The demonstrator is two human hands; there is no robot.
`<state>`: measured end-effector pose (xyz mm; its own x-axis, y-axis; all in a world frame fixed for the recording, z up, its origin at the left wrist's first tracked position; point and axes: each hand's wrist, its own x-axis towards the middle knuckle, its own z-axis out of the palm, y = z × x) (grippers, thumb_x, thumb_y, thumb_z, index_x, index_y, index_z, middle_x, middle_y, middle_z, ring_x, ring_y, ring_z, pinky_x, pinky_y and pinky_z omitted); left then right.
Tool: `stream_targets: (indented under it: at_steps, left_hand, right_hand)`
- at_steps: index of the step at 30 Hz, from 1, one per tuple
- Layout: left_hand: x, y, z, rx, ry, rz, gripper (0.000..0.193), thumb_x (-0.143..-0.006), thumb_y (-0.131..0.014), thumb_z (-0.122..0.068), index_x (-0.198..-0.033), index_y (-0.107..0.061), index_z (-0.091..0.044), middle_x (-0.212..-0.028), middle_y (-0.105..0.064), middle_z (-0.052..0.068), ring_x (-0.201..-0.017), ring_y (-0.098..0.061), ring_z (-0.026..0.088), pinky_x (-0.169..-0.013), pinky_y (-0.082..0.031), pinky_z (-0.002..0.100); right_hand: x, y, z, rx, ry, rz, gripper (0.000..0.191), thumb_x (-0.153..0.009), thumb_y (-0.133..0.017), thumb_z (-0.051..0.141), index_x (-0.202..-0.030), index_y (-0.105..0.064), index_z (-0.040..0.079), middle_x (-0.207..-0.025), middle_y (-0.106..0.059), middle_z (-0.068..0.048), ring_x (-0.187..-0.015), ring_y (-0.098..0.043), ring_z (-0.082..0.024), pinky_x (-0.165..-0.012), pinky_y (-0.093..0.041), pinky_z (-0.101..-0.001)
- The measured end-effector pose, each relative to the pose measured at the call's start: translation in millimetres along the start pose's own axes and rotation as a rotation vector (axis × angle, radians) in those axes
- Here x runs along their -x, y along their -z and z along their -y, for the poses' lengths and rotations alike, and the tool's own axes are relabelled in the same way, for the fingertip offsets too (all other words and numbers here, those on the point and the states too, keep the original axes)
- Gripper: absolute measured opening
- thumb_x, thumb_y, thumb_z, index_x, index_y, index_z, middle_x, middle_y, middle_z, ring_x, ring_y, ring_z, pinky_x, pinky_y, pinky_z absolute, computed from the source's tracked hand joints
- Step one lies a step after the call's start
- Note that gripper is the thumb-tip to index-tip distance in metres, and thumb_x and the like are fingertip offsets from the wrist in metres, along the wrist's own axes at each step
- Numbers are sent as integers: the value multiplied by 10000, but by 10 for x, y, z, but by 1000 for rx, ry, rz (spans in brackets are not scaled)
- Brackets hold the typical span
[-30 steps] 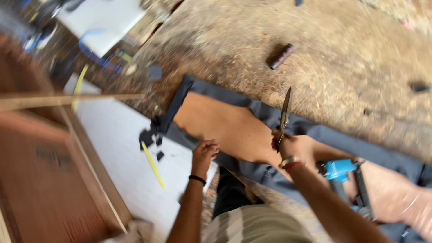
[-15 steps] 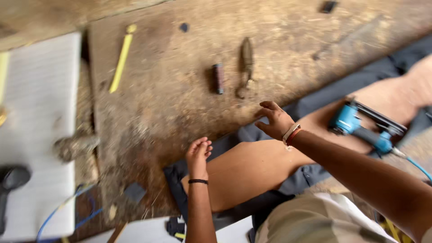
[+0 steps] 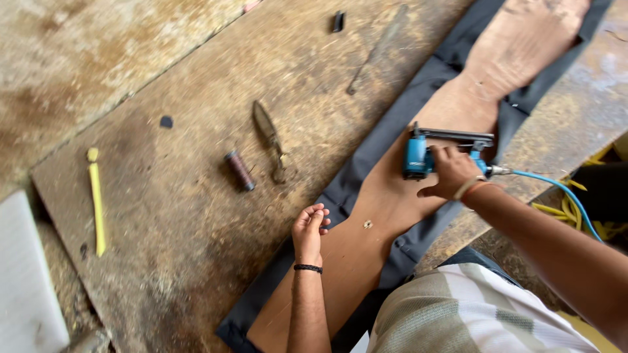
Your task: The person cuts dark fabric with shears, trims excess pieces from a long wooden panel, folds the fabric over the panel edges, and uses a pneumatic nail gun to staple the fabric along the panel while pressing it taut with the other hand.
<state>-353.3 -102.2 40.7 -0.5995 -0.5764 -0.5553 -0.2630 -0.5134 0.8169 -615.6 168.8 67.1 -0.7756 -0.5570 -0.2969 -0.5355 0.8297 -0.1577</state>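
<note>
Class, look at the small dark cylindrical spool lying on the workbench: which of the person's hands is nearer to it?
Left. The left hand rests on the wooden panel's edge, just right of the spool. The right hand grips the blue staple gun, farther right.

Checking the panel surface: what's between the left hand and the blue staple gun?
Head view: only bare brown board between the left hand and the blue staple gun, plus one small pale speck on the wood.
</note>
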Motion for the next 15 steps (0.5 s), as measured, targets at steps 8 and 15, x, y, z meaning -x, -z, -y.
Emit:
stream_targets:
  at_steps: [8,15]
  left_hand:
    - [-254,-1443,84,-160,-17,111,142,-957,-648,-104,-1075,-722,-77,-956,-755,18,-744,-656,77,-635,-498,220]
    - [-834,-3139,198,-493,-208,27,157,-926,-700,-129,-1065,-731,-62,-913,-757,31,-777,-665,98,-698,-528,247]
  right_hand:
    - [-309,509,-597,-474,239,-48,681,-740,-843,331,-1324,-591,87,-1182,-685,-204,-1069,-657,-383,-905,-524,-454]
    - [-834,1501,-2040,-1049,-11,347,454,-899,-744,327,-1256,-685,52,-862,-722,-202,-717,-675,-308,-701,-539,-463]
